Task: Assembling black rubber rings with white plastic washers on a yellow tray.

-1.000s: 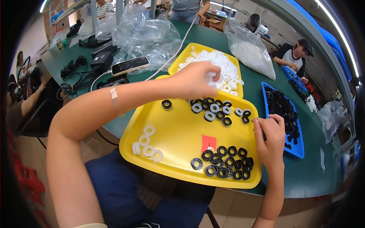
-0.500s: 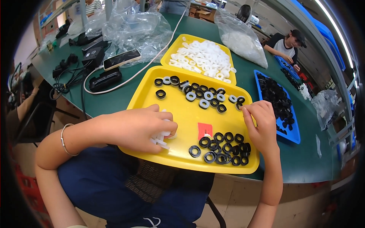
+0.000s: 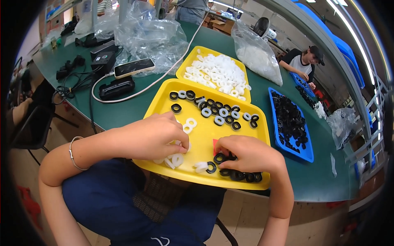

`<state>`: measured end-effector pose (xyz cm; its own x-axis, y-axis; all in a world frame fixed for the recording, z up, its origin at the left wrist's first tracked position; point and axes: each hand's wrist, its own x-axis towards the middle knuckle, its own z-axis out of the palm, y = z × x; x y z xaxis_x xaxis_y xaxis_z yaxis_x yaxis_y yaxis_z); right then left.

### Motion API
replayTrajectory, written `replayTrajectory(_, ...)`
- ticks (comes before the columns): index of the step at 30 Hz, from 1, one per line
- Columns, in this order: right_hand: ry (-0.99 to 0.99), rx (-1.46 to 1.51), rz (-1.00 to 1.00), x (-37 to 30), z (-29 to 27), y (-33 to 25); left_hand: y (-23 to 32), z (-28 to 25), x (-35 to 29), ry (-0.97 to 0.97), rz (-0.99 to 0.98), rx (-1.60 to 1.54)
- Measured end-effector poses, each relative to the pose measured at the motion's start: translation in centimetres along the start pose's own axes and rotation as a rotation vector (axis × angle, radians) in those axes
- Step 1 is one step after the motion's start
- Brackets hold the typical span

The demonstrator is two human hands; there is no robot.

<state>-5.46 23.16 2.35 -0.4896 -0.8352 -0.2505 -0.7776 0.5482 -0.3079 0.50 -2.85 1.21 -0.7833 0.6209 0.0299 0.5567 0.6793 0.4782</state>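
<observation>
On the near yellow tray (image 3: 201,141), my left hand (image 3: 162,136) is closed, its thumb and fingertips pinched on a white ring (image 3: 177,143). Loose white rings (image 3: 177,160) lie below it, and two more white rings (image 3: 190,123) are by its knuckles. My right hand (image 3: 250,153) reaches down into the pile of black rings (image 3: 237,175) at the tray's near right, thumb and fingers closing on one black ring (image 3: 219,158). Its palm hides part of the pile. Black rings paired with white ones (image 3: 219,120) stand along the tray's far side.
A second yellow tray (image 3: 179,73) full of white rings stands behind. At right are a blue tray (image 3: 308,152) of black parts and a bag of white pieces (image 3: 258,61). A phone (image 3: 134,68), cable and black case (image 3: 116,88) lie left. A co-worker (image 3: 301,63) sits far right.
My right hand has moved from the tray's far right down to the black pile. White rings from my left hand now lie spread on the tray. The red paper is mostly covered.
</observation>
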Motion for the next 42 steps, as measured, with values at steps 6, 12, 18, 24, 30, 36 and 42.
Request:
replayTrajectory(6, 0.153, 0.066, -0.029, -0.1, 0.8, 0.8, 1.1, -0.1, 0.7, -0.058, -0.219, -0.056)
replayTrajectory(12, 0.352, 0.123, -0.052, 0.8, 1.4, 0.5, -3.5, 3.7, 2.5, 0.441, 0.02, 0.25)
replayTrajectory(18, 0.428, 0.239, -0.028, 0.9, 1.7, 0.4, -2.7, 2.9, 3.1, 0.278, -0.065, 0.172)
replayTrajectory(24, 0.252, 0.378, -0.191, 0.2, 0.9, -0.2, -2.5, 2.3, 2.3, 0.217, -0.207, 0.01)
replayTrajectory(30, 0.233, 0.283, -0.262, 0.5, 1.9, -1.0, -2.2, 1.6, 2.3, 0.123, -0.3, 0.037)
replayTrajectory(36, 0.367, 0.277, -0.333, 0.8, 2.0, -1.1, -1.7, 2.0, 2.5, 0.066, -0.279, -0.027)
replayTrajectory(42, 0.404, 0.666, -0.053, 0.3, 1.7, -1.6, -1.6, 2.8, 2.8, 0.145, -0.212, -0.018)
